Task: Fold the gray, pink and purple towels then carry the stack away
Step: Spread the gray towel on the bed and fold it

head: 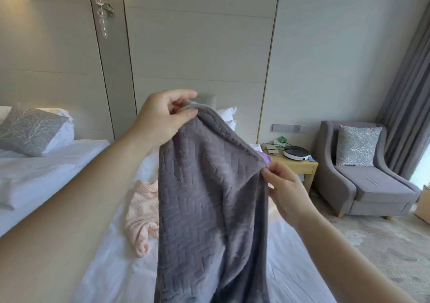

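Observation:
The gray towel [209, 209], plush with a zigzag pattern, hangs in the air above the white bed [97, 267]. My left hand [162, 116] pinches its upper left corner, raised high. My right hand [286, 191] pinches the upper right corner, lower down. The pink towel [142, 212] lies crumpled on the bed behind the gray one, partly hidden by it. A small patch of the purple towel [265, 156] shows just past the gray towel's right edge; most of it is hidden.
A second bed [46, 170] with a patterned pillow stands at the left. A wooden nightstand [297, 165] with a round white device sits by the wall. A gray armchair [363, 174] with a cushion and a curtain [407, 93] are at the right.

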A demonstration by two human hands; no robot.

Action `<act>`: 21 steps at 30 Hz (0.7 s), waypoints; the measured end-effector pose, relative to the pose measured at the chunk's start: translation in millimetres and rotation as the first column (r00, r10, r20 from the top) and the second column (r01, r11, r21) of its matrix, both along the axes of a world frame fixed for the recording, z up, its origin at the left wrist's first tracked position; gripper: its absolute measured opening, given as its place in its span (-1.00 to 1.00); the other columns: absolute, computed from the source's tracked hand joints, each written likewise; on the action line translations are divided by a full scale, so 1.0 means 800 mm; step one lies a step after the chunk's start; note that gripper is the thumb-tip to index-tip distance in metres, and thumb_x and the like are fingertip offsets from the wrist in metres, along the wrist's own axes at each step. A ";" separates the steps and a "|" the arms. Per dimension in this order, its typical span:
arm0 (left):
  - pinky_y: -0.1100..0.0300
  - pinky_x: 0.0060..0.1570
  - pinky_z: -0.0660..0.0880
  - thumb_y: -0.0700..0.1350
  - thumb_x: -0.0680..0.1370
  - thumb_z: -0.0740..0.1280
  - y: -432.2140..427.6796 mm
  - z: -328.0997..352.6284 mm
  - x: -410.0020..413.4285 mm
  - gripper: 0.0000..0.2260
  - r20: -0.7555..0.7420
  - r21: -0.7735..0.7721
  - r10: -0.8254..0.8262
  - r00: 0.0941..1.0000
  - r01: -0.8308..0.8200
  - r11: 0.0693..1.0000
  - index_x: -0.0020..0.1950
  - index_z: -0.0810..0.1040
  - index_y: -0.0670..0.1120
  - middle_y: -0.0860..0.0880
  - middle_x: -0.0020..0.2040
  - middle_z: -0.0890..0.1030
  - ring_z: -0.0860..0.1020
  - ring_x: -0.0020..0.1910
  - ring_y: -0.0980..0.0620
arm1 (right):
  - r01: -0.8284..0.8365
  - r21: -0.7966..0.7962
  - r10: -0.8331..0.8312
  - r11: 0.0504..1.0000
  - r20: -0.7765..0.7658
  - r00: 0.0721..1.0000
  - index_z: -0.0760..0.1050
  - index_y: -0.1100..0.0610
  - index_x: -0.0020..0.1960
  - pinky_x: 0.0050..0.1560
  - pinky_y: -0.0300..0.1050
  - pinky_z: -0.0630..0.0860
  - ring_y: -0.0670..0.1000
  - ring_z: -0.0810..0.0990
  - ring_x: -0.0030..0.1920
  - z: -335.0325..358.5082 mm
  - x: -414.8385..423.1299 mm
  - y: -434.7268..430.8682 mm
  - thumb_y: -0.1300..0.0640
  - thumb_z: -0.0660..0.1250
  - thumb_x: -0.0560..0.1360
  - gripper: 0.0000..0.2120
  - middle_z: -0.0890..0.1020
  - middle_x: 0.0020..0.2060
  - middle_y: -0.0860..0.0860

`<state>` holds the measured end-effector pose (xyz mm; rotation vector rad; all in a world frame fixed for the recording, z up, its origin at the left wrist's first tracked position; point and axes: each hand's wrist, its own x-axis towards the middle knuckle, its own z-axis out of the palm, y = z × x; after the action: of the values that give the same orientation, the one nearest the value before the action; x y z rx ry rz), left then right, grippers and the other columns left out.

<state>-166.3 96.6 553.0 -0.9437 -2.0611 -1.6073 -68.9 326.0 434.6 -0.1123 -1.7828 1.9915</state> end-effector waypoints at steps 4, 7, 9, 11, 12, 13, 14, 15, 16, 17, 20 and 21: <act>0.20 0.04 0.47 -0.31 0.50 0.32 -0.011 -0.014 -0.007 -0.75 0.032 -0.178 0.140 0.990 -0.132 0.975 0.02 0.62 0.02 0.01 -0.07 0.65 0.58 -0.07 0.07 | -0.113 -0.043 0.108 0.993 -0.113 0.988 0.46 0.17 -0.19 -0.10 -0.09 0.46 0.05 0.51 -0.20 0.047 0.003 0.013 0.32 0.22 0.55 -0.83 0.53 -0.21 0.14; 0.26 -0.26 0.36 -0.30 0.50 0.21 -0.013 -0.022 -0.013 -0.74 0.100 -0.190 0.270 0.958 -0.248 0.950 -0.19 0.57 0.03 0.05 -0.27 0.55 0.45 -0.28 0.13 | -0.248 0.093 0.256 0.964 -0.089 0.962 0.55 0.16 -0.17 -0.13 -0.12 0.53 0.04 0.57 -0.20 0.066 0.010 0.016 0.21 0.32 0.46 -0.94 0.58 -0.20 0.14; 0.20 -0.37 0.24 -0.30 0.51 0.14 -0.009 -0.028 -0.014 -0.72 0.162 -0.112 0.283 0.945 -0.267 0.957 -0.27 0.50 0.00 0.02 -0.35 0.44 0.34 -0.36 0.09 | -0.248 0.188 0.259 0.950 -0.033 0.965 0.56 0.09 -0.20 -0.18 -0.15 0.47 0.00 0.51 -0.23 0.070 0.011 0.017 0.12 0.38 0.45 -0.93 0.54 -0.26 0.06; 0.18 -0.39 0.21 -0.31 0.47 0.11 -0.003 -0.030 -0.008 -0.72 0.247 -0.014 0.211 0.946 -0.215 0.977 -0.32 0.46 -0.02 0.02 -0.37 0.40 0.32 -0.37 0.06 | -0.159 0.332 0.171 0.930 -0.007 0.985 0.53 0.00 -0.24 -0.22 -0.12 0.31 -0.01 0.38 -0.25 0.068 0.010 0.015 0.04 0.32 0.49 -0.86 0.44 -0.31 0.01; 0.19 -0.37 0.26 -0.28 0.44 0.12 0.000 -0.031 -0.004 -0.75 0.265 0.012 0.155 0.952 -0.164 0.986 -0.33 0.47 -0.03 0.03 -0.35 0.43 0.35 -0.34 0.06 | -0.112 0.406 0.127 0.907 -0.011 0.992 0.52 -0.02 -0.25 -0.20 -0.07 0.25 0.00 0.33 -0.24 0.066 0.009 0.014 0.04 0.28 0.52 -0.83 0.40 -0.30 0.01; 0.23 -0.31 0.33 -0.22 0.41 0.16 0.004 -0.032 0.000 -0.81 0.261 -0.001 0.097 0.961 -0.101 0.995 -0.33 0.50 -0.02 0.06 -0.33 0.48 0.41 -0.29 0.09 | -0.079 0.460 0.097 0.885 -0.016 0.995 0.52 -0.02 -0.25 -0.16 -0.06 0.21 0.01 0.30 -0.22 0.063 0.008 0.012 0.04 0.26 0.54 -0.81 0.39 -0.30 0.01; 0.33 -0.24 0.37 -0.11 0.38 0.20 0.009 -0.033 0.006 -0.86 0.251 -0.046 0.041 0.967 -0.031 0.998 -0.30 0.55 -0.01 0.12 -0.31 0.54 0.47 -0.24 0.16 | -0.057 0.491 0.074 0.870 -0.015 0.997 0.53 -0.03 -0.24 -0.14 -0.04 0.20 0.01 0.30 -0.22 0.061 0.007 0.010 0.02 0.26 0.53 -0.81 0.40 -0.30 0.00; 0.41 -0.16 0.36 0.04 0.36 0.26 0.015 -0.036 0.012 -0.83 0.251 -0.114 -0.018 0.968 0.048 0.992 -0.24 0.59 0.01 0.18 -0.27 0.58 0.50 -0.18 0.24 | -0.046 0.504 0.058 0.862 -0.009 0.998 0.54 -0.04 -0.23 -0.14 -0.02 0.21 0.02 0.31 -0.22 0.060 0.008 0.007 -0.03 0.27 0.50 -0.83 0.41 -0.30 -0.01; 0.41 -0.06 0.37 0.22 0.32 0.31 0.023 -0.041 0.019 -0.72 0.254 -0.201 -0.080 0.964 0.134 0.970 -0.17 0.63 0.05 0.22 -0.19 0.62 0.53 -0.10 0.27 | -0.043 0.506 0.054 0.861 -0.006 0.999 0.55 -0.04 -0.22 -0.14 -0.01 0.23 0.02 0.33 -0.22 0.061 0.008 0.003 -0.06 0.29 0.47 -0.84 0.44 -0.30 -0.01; 0.37 0.02 0.39 0.36 0.26 0.34 0.031 -0.047 0.024 -0.59 0.261 -0.293 -0.136 0.956 0.213 0.932 -0.11 0.64 0.10 0.23 -0.11 0.64 0.55 -0.04 0.27 | -0.052 0.499 0.066 0.865 -0.011 0.998 0.57 -0.03 -0.22 -0.14 0.00 0.28 0.02 0.38 -0.22 0.062 0.009 -0.002 -0.04 0.30 0.47 -0.85 0.49 -0.30 -0.01; 0.33 -0.06 0.44 0.33 0.26 0.44 0.060 -0.066 0.040 -0.56 0.307 -0.475 -0.223 0.925 0.352 0.806 -0.03 0.64 0.07 0.12 -0.11 0.65 0.56 -0.17 0.22 | -0.097 0.492 0.128 0.865 -0.031 0.991 0.60 0.03 -0.16 -0.02 0.04 0.43 0.01 0.53 -0.15 0.065 0.010 -0.013 0.13 0.32 0.54 -0.86 0.63 -0.22 0.04; 0.32 -0.17 0.42 0.20 0.33 0.48 0.066 -0.071 0.042 -0.67 0.309 -0.491 -0.238 0.921 0.369 0.789 -0.05 0.65 0.02 0.07 -0.21 0.62 0.51 -0.28 0.17 | -0.099 0.497 0.134 0.862 -0.035 0.990 0.60 0.04 -0.15 0.00 0.06 0.45 0.02 0.54 -0.14 0.064 0.012 -0.014 0.15 0.31 0.54 -0.86 0.64 -0.19 0.08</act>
<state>-132.9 149.3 496.1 -1.4001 -2.7301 -1.3329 -59.6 315.1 486.2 0.2317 -2.2358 1.5228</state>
